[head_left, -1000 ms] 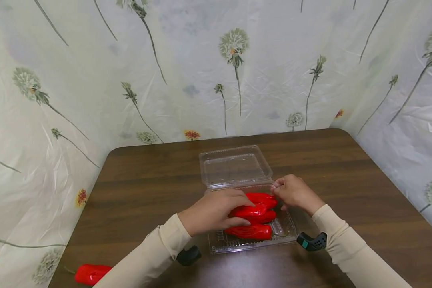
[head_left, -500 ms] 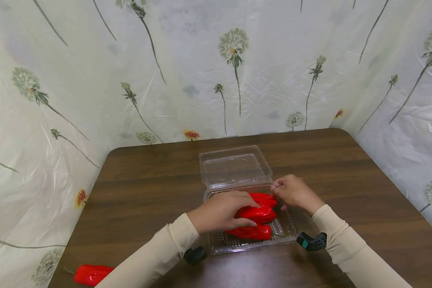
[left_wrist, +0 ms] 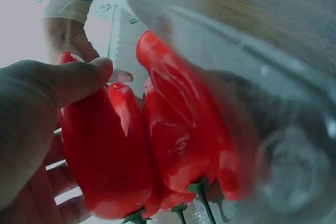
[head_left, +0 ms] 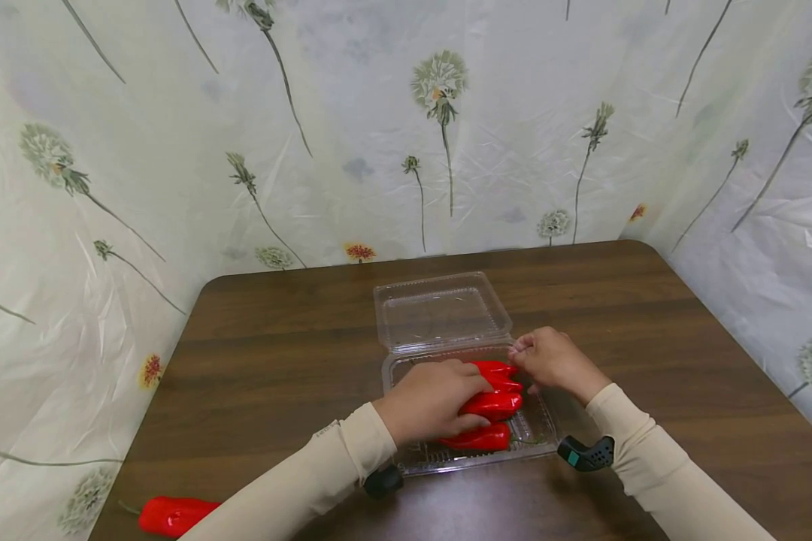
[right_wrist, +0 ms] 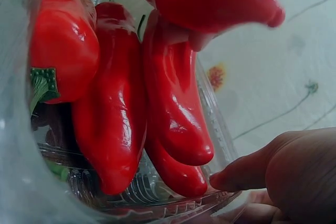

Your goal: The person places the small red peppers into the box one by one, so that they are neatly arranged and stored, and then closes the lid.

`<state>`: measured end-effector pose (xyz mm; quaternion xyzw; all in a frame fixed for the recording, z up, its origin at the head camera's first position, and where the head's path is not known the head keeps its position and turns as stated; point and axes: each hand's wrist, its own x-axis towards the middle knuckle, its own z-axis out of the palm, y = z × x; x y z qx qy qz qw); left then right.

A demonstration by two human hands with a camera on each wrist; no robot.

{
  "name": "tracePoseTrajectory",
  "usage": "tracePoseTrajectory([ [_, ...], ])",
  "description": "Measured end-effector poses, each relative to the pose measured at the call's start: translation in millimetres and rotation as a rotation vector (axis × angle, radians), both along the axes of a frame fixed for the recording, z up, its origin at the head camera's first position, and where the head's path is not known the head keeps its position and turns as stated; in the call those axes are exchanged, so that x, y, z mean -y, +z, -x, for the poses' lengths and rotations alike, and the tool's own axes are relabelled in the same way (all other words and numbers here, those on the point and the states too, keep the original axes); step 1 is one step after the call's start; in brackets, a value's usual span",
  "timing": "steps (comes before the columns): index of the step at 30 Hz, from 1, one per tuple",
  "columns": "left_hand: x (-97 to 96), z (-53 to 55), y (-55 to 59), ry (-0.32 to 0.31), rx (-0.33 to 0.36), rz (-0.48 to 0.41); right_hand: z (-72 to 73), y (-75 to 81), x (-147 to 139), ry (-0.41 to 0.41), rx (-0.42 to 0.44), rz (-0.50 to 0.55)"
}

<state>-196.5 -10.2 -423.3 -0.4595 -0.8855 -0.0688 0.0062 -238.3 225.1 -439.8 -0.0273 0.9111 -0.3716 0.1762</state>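
Observation:
My left hand (head_left: 436, 400) is over the clear plastic clamshell container (head_left: 474, 469), gripping a red pepper (left_wrist: 105, 156). In the left wrist view its thumb lies along the pepper, with the fingers round the far side. Several other red peppers (right_wrist: 113, 98), some with green stems, lie side by side in the container's base. At the back right corner my right hand (head_left: 553, 361) pinches the container's rim. The right wrist view shows its fingertip (right_wrist: 223, 180) right by the rim, close to the pepper tips. The left palm hides part of the peppers from above.
The clear lid (head_left: 440, 312) lies folded back behind the base. Another red pepper (head_left: 176, 516) rests on the brown wooden table (head_left: 277, 361) at the front left, partly hidden by the left sleeve. Flower-printed sheeting (head_left: 352, 135) hangs behind and beside the table.
My left hand has moved right over the container with its pepper, which now sits slightly farther right among the others. The right hand stays at the rim.

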Motion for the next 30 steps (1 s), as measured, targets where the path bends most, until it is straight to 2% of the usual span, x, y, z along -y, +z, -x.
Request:
tracePoseTrajectory([
  [7, -6.0, -4.7, -6.8, -0.006, -0.123, 0.051, 1.4, -2.7, -0.3, -0.008, -0.004, -0.007],
  [12, -7.6, -7.1, -8.3, -0.017, -0.165, 0.057, 2.3, -2.7, -0.8, -0.013, -0.002, -0.007],
  [21, -6.9, -8.5, -7.1, -0.017, -0.155, 0.037, 2.4, -1.2, -0.3, -0.013, 0.006, -0.002],
  [30, -0.5, -8.3, -0.5, -0.025, -0.147, 0.001, 0.7, -0.5, 0.3, -0.007, -0.005, -0.003],
])
